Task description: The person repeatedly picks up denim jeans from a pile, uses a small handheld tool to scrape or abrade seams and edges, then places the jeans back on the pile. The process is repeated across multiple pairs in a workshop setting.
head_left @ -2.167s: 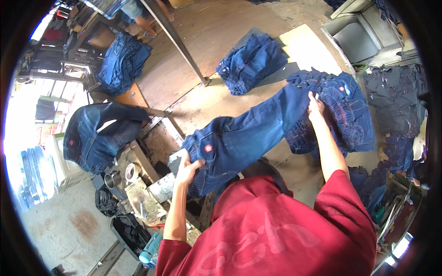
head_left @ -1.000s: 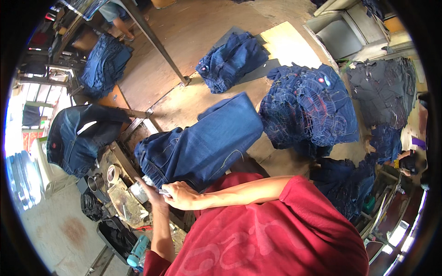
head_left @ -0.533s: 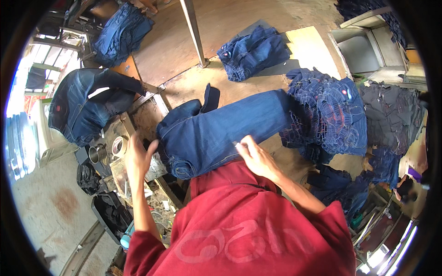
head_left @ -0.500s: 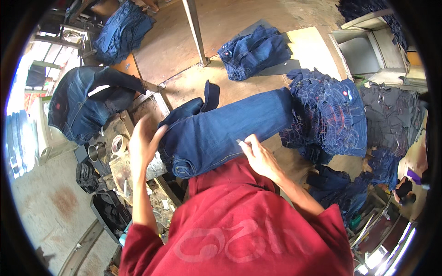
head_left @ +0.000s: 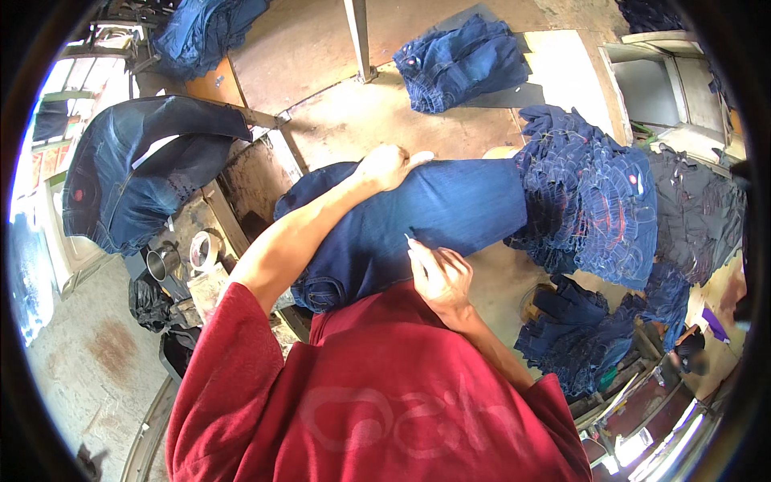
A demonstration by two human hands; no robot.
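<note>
A folded pair of blue jeans (head_left: 458,197) lies across the table in front of me. My left hand (head_left: 389,167) is closed at its far edge, thumb pointing right, and the fingers seem to hold the denim. Over the near part of the same jeans, my right hand (head_left: 442,277) pinches a small, pale, pointed tool (head_left: 409,238). Most of that tool is hidden in the fingers, so its kind does not show. My left forearm covers part of the jeans' left end.
Dark blue jeans (head_left: 152,173) drape at the left, near a metal mug (head_left: 163,261) and a tape roll (head_left: 205,251). A denim pile (head_left: 594,197) stands right, beside dark grey garments (head_left: 695,209). Folded denim (head_left: 462,64) lies beyond, near a metal post (head_left: 357,40).
My left hand has moved right and away from me, from beside the jeans to their far edge, and has closed. The right hand has shifted slightly, still pinching the small tool.
</note>
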